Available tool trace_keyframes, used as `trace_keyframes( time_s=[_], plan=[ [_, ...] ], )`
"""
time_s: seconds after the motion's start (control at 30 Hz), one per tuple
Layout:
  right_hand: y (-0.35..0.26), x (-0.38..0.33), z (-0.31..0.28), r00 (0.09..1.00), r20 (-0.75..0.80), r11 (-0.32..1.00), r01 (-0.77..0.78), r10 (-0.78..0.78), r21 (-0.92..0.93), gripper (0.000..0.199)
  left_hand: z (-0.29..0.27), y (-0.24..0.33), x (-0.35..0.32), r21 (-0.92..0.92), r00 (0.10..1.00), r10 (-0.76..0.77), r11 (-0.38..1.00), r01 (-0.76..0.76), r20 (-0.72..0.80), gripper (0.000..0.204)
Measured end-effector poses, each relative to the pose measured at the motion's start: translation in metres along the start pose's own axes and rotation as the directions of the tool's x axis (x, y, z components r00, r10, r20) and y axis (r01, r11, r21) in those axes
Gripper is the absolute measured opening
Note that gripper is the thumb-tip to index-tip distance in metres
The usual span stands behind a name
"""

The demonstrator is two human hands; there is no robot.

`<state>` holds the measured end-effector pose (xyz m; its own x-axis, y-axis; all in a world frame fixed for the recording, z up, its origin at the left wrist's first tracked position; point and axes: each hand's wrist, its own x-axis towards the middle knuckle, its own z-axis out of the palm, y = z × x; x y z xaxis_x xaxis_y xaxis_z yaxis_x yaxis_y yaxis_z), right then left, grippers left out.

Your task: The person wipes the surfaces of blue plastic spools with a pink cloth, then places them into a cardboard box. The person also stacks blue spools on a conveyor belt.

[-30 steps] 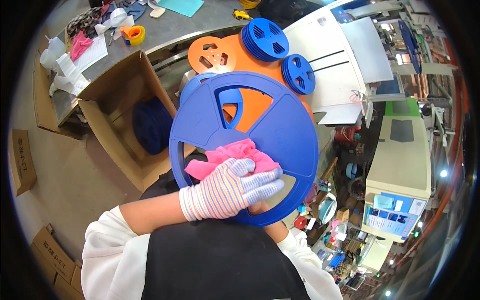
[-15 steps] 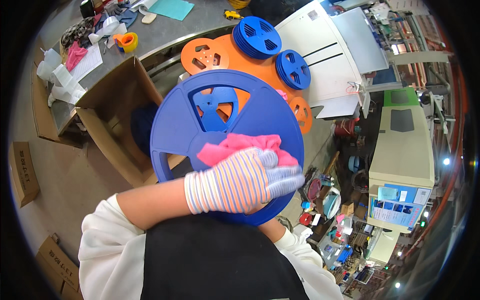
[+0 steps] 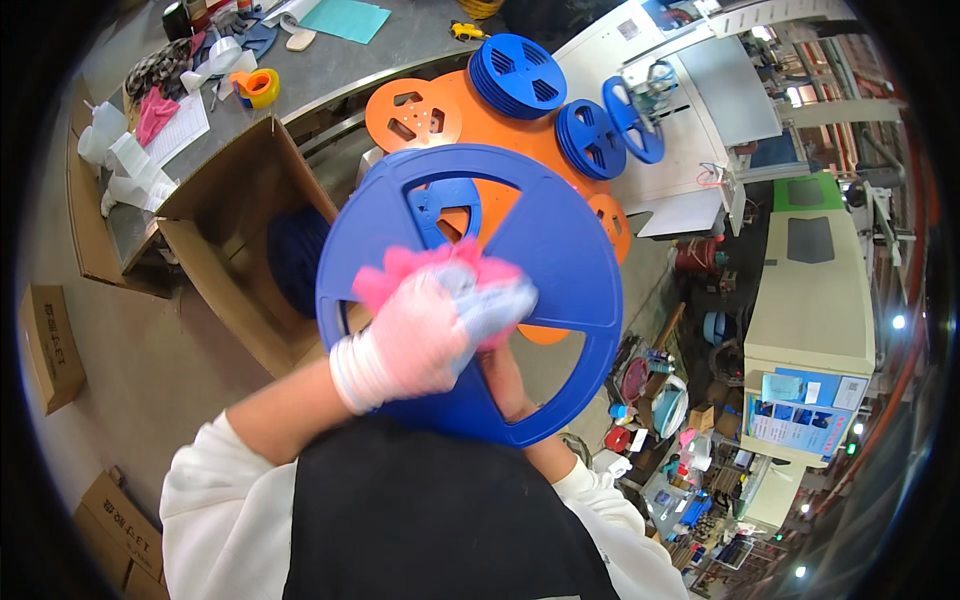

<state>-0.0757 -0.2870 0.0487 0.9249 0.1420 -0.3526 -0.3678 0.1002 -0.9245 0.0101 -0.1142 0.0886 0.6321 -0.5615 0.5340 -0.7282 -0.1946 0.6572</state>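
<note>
A large blue plastic reel flange (image 3: pixel 545 225) with wide cut-outs is held up in front of my chest, tilted. My left hand (image 3: pixel 415 325), in a striped knit glove blurred by motion, is closed on a bright pink cloth (image 3: pixel 385 280) and presses it against the flange around its hub. My right hand (image 3: pixel 505 385) is bare and shows partly through the lower cut-out, behind the flange. It supports the flange from the back, with its fingertips hidden by the cloth and blue plastic.
An open cardboard box (image 3: pixel 215 255) with dark blue reels stands at left. Ahead, an orange surface (image 3: pixel 500 170) carries stacked blue flanges (image 3: pixel 515 75). Beyond it a blue disc (image 3: pixel 632 120) hangs tilted at a machine part. A grey workbench (image 3: pixel 370 55) holds tape rolls and rags.
My left hand has slid the pink cloth left across the flange, which has turned, exposing the lower cut-out and my right hand. A tilted blue disc has appeared beyond the orange surface.
</note>
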Motion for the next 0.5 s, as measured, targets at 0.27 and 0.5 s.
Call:
trace_keyframes(
  time_s=[0.27,0.5],
  plan=[
    [-0.021,0.007,0.008,0.995,0.032,0.753,-0.09,0.091,0.652,0.071,0.002,-0.004,-0.034,0.073,0.993,0.078,0.994,-0.085,0.091,0.051],
    [-0.023,0.021,0.004,0.988,-0.077,0.796,-0.061,0.134,0.602,0.082,0.059,0.005,-0.07,-0.174,0.976,-0.104,0.975,0.138,0.189,0.041]
  ],
)
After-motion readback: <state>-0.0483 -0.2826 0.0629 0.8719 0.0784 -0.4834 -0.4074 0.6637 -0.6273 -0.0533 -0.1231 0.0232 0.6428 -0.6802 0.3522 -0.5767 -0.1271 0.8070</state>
